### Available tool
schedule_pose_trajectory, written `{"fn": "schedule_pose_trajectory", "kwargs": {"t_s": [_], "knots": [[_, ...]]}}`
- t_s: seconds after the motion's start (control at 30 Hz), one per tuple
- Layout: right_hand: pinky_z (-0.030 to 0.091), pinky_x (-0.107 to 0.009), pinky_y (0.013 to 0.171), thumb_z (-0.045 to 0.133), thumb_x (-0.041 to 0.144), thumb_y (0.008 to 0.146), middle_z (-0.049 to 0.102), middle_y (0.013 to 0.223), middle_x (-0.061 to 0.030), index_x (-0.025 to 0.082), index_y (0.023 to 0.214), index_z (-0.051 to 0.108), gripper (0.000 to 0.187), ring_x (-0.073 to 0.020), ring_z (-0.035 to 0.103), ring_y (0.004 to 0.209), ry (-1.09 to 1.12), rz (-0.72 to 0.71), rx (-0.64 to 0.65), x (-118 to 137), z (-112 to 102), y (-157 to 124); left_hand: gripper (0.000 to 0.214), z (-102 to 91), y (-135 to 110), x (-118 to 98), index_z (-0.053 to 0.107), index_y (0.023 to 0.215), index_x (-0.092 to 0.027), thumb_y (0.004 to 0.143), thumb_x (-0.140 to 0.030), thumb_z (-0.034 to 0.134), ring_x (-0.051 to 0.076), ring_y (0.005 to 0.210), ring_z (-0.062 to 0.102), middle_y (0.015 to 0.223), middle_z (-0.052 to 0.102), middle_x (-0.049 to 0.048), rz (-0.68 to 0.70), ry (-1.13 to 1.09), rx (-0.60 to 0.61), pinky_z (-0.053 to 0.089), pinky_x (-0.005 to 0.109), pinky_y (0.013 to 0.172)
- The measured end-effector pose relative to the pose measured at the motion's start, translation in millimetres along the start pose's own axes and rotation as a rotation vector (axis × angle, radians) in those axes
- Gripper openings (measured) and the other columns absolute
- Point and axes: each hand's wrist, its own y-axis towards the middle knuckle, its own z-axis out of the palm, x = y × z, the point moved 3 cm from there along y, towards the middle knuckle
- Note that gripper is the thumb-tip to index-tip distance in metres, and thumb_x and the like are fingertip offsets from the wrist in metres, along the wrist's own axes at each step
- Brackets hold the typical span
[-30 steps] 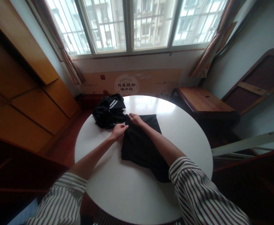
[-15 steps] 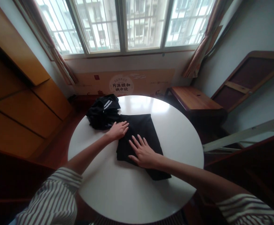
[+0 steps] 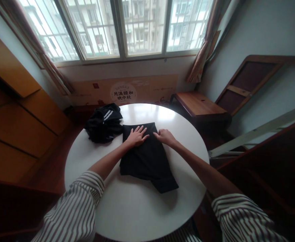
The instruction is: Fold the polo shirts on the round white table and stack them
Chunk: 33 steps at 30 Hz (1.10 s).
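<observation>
A folded black garment (image 3: pixel 144 161) lies flat on the round white table, one narrower end jutting toward me at the lower right. On its upper part rests my left hand (image 3: pixel 136 137), palm down with fingers spread. My right hand (image 3: pixel 165 137) is at the garment's upper right edge, fingers curled in and the thumb pointing left. It appears to pinch that edge, though the fingertips are partly hidden. To the left, touching or nearly touching the folded one, sits a crumpled black garment (image 3: pixel 103 124) with white stripes.
The round white table (image 3: pixel 127 215) has a curved rim on all sides. Beyond it are a window (image 3: pixel 142 27) and a printed banner (image 3: pixel 122 90) on the wall. A low wooden table (image 3: pixel 200 104) stands at the back right, and wooden cabinets (image 3: pixel 18 124) line the left.
My right hand has moved up from the garment's middle to its upper right edge, its fingers now curled. My left hand has slid right across the cloth. The view has shifted slightly.
</observation>
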Motion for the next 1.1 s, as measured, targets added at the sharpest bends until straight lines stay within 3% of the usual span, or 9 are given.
{"fn": "schedule_pose_trajectory", "kwargs": {"t_s": [0.1,0.4,0.6,0.7,0.8,0.97,1.1], "knots": [[0.044,-0.022,0.071,0.054,0.033,0.098,0.076,0.092,-0.0094,0.014,0.09,0.075,0.029,-0.018,0.068,0.084,0.05,-0.04,0.034,-7.3,8.2,2.6,0.073,2.3,-2.1,2.3,0.025,0.158,-0.025,0.098,-0.067,0.02,0.031,0.152,0.017,0.165,0.017,0.0067,0.002,0.006,0.003,0.018,0.06,0.119],[0.042,-0.022,0.068,0.053,0.022,0.095,0.075,0.09,-0.0112,0.011,0.087,0.073,0.024,-0.0178,0.067,0.082,0.065,-0.009,0.02,-20.7,10.2,-0.6,0.079,1.9,-2.5,1.4,0.023,0.159,-0.025,0.096,-0.072,0.016,0.033,0.152,0.017,0.165,0.018,0.0081,-0.008,0.019,-0.009,0.019,0.061,0.118],[0.045,-0.029,0.077,0.048,0.038,0.099,0.072,0.105,-0.0196,0.009,0.102,0.07,0.036,-0.0261,0.067,0.094,0.041,0.031,-0.068,-11.8,15.6,17.2,0.078,2.5,-2.3,0.7,0.022,0.159,-0.025,0.096,-0.071,0.018,0.032,0.152,0.017,0.166,0.016,0.0074,-0.007,0.028,-0.004,0.02,0.061,0.118],[0.046,-0.027,0.075,0.055,0.043,0.096,0.074,0.1,-0.0159,0.012,0.097,0.072,0.036,-0.024,0.067,0.093,0.064,0.013,-0.045,-2.1,16.2,38.2,0.077,1.6,-2.4,0.5,0.022,0.159,-0.026,0.096,-0.07,0.018,0.032,0.152,0.017,0.166,0.016,0.0063,-0.008,0.029,0.0,0.019,0.06,0.118],[0.045,-0.022,0.073,0.06,0.035,0.093,0.075,0.097,-0.0093,0.014,0.093,0.074,0.025,-0.0185,0.067,0.088,0.091,-0.025,-0.005,-0.6,13.9,52.2,0.076,0.8,-3.3,0.4,0.022,0.159,-0.027,0.096,-0.07,0.018,0.031,0.152,0.017,0.166,0.017,0.0058,-0.009,0.03,-0.004,0.02,0.059,0.119],[0.045,-0.02,0.069,0.052,0.031,0.097,0.075,0.087,-0.0078,0.012,0.087,0.076,0.032,-0.0162,0.067,0.08,0.116,-0.02,0.033,-16.8,10.0,48.3,0.075,1.5,-4.2,0.8,0.024,0.158,-0.028,0.096,-0.07,0.017,0.031,0.151,0.019,0.165,0.019,0.0057,-0.007,0.015,-0.021,0.02,0.059,0.118],[0.046,-0.023,0.074,0.055,0.037,0.095,0.075,0.093,-0.0131,0.012,0.086,0.076,0.033,-0.0207,0.068,0.087,0.109,0.029,0.01,-20.8,12.3,41.9,0.075,2.9,-2.4,-1.1,0.026,0.158,-0.028,0.096,-0.071,0.021,0.033,0.151,0.019,0.165,0.021,0.0067,-0.007,-0.015,-0.026,0.019,0.061,0.118]]}}
